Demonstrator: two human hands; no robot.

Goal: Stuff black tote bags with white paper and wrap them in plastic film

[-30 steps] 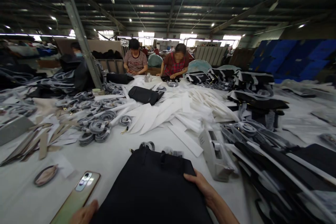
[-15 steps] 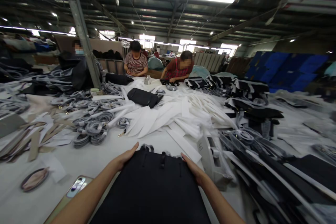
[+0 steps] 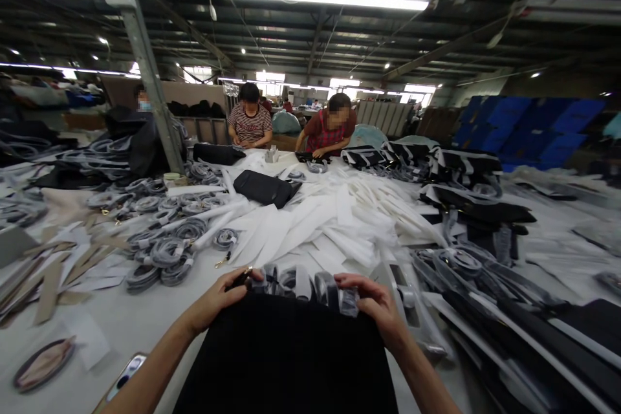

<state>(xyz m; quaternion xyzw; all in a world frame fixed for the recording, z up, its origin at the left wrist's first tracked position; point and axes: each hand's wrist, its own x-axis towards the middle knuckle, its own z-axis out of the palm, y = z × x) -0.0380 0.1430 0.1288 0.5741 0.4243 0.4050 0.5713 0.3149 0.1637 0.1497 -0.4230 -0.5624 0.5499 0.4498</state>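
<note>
Looking across a wide white tabletop (image 3: 145, 317), crowded from edge to edge. Along the right of the frame, long stacks of black-and-white pieces (image 3: 475, 200), running from mid-height down to the lower right corner. In the centre, a loose heap of white strips (image 3: 334, 220), fanned out just beyond the hands. At the bottom centre, nearest of all, a large black bag (image 3: 286, 362), lying flat with its top edge up the frame. Left of centre, grey coiled straps (image 3: 169, 249) in a scattered cluster, with tan strips (image 3: 48, 278) farther left. Above the heap, a smaller black bag (image 3: 266, 187) lying alone. At upper centre, two co-workers seated at the far edge, one in a striped shirt (image 3: 250, 124), one in a red checked shirt (image 3: 326, 136), well apart from the near bag.

Pinching the black bag's upper left corner with the left hand (image 3: 216, 301), closed tight. Gripping the upper right corner with the right hand (image 3: 378, 307), closed too, fingers curled over the plastic-wrapped handles (image 3: 301, 283) bunched along that top edge between both hands. Just right of the right hand, a white boxy tool (image 3: 420, 326), partly hidden by it. At the lower left edge, a phone (image 3: 123, 380), partly behind the left forearm, and an oval piece (image 3: 43, 362) farther left.
</note>
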